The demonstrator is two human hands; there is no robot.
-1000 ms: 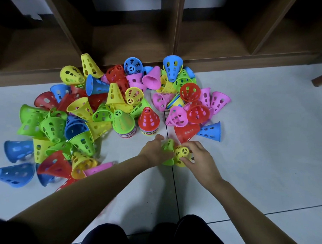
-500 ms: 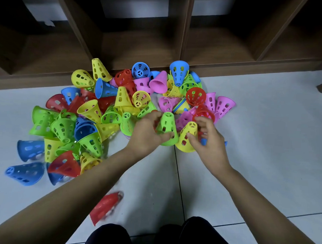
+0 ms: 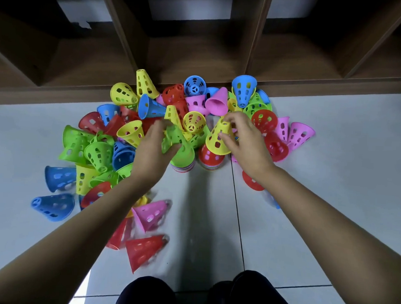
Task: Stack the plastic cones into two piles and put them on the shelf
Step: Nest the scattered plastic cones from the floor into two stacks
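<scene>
Two short piles of nested cones stand side by side on the tiled floor: one topped green (image 3: 183, 157), one topped red (image 3: 210, 158). My left hand (image 3: 153, 153) holds a green cone (image 3: 172, 139) just above the green-topped pile. My right hand (image 3: 246, 144) pinches a yellow cone (image 3: 218, 141) by its narrow end, tilted over the red-topped pile. Behind and left of them lies a heap of loose perforated cones (image 3: 128, 117) in several colours. The wooden shelf (image 3: 198, 54) runs along the back with open compartments.
Loose cones lie near my knees: a pink cone (image 3: 150, 215) and a red cone (image 3: 143, 250). Blue cones (image 3: 53, 205) lie far left. Another red cone (image 3: 253, 183) sits under my right wrist. Pale floor tiles (image 3: 330, 179) stretch to the right.
Both hands lifted their cones from the floor and carried them forward over the two piles. A pink and a red cone have rolled out near my knees.
</scene>
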